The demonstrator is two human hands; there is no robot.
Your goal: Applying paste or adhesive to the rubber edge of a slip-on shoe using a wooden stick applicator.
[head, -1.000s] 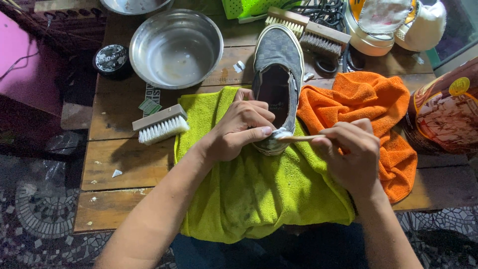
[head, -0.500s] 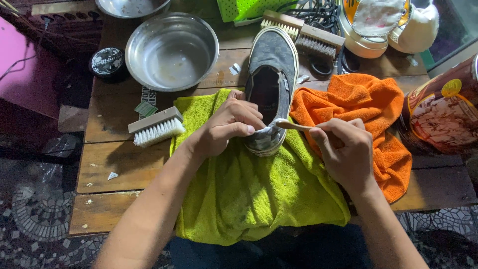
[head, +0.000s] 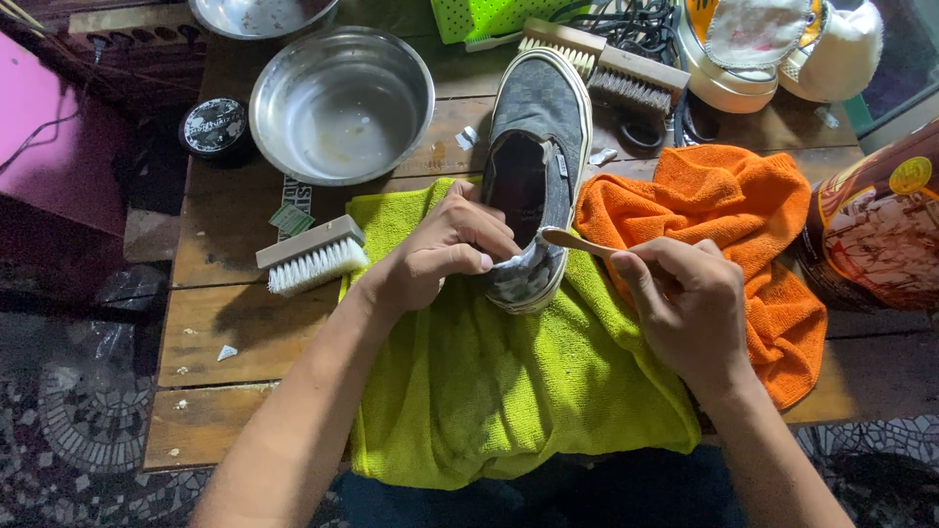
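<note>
head view | both forearms reach in from the near edge | left hand (head: 445, 249) curled, clamped on heel of grey shoe (head: 536, 166) lying mid-table on green towel (head: 489, 391) | right hand (head: 690, 303) fisted around wooden brush handle (head: 577, 242), tip touching shoe's heel

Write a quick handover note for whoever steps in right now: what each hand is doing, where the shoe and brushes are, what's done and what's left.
Left hand: grips the heel of the grey shoe, which lies on the green towel.
Right hand: holds a small wooden-handled brush, its head at the heel.
White-bristled brush lies left of the towel; steel bowl behind it; orange cloth to the right.
Done: cannot tell.
Left: probably finishing the heel.
</note>
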